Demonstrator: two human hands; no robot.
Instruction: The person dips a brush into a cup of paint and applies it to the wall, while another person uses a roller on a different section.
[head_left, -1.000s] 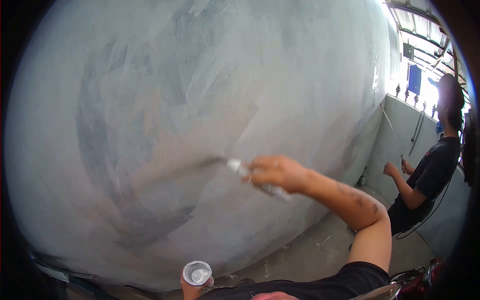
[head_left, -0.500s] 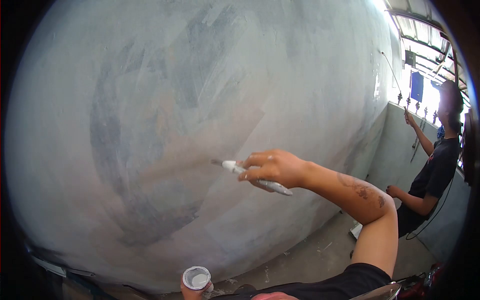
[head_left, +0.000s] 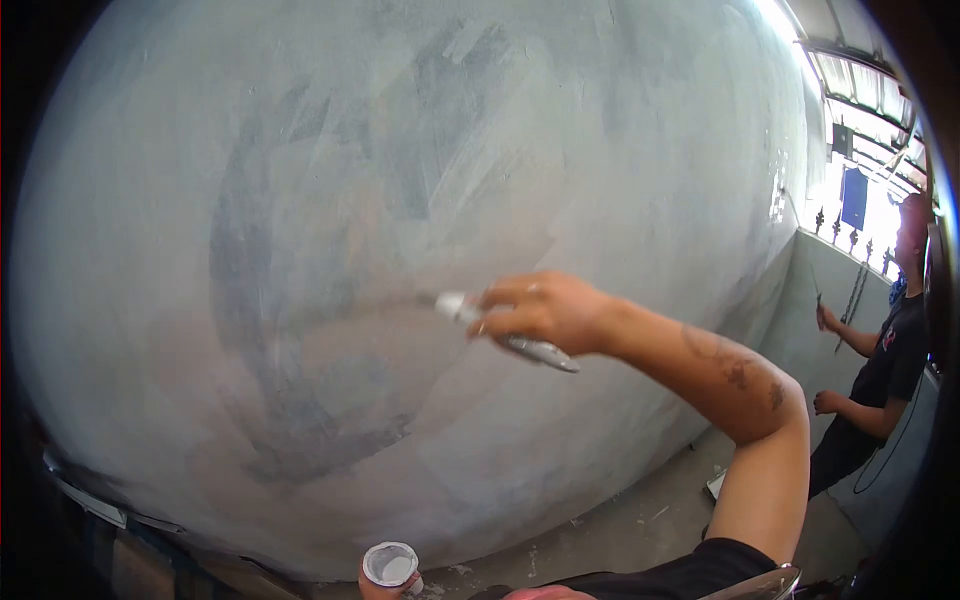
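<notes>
Daylight glares from the bright opening at upper right; fisheye bends the grey plastered wall, corners black.

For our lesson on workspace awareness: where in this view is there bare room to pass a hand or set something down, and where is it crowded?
Free: the wall above and left of the right hand with its paintbrush; bare floor between wall and co-worker. Crowded: bottom edge, where the left hand holds the paint cup.

1. The right hand is bare, with no glove or ring to be seen.
2. The right forearm is bare and carries dark tattoo marks, one patch near the middle and one by the elbow.
3. A black short sleeve covers the upper arm.
4. The left hand barely shows at the bottom edge.
</notes>
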